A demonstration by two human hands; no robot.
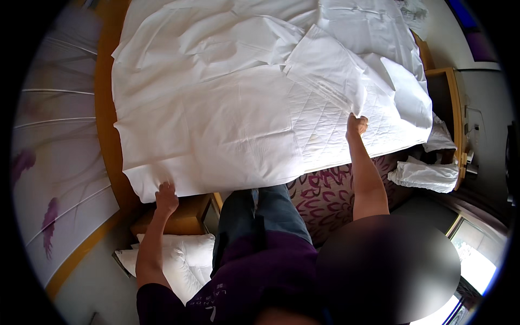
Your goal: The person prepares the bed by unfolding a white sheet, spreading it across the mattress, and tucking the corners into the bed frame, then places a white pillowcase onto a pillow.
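A white bed sheet (211,118) lies wrinkled over the bed, flat on the left and bunched at the middle and right. My left hand (166,199) has its fingers curled on the sheet's near edge, close to the headboard-side corner. Farther out on the right, my right hand (357,124) grips a gathered fold of the sheet and holds it raised. Beneath that fold, a white quilted mattress pad (325,122) is exposed down to the bed's near edge. The sheet hides the pad on the left.
A wooden-edged padded headboard (69,134) runs along the left. Below my left hand are a wooden nightstand (174,217) and white pillows (191,252). Patterned carpet (325,195) lies beside my legs. White linen (426,174) is heaped by a wooden cabinet (453,105) at right.
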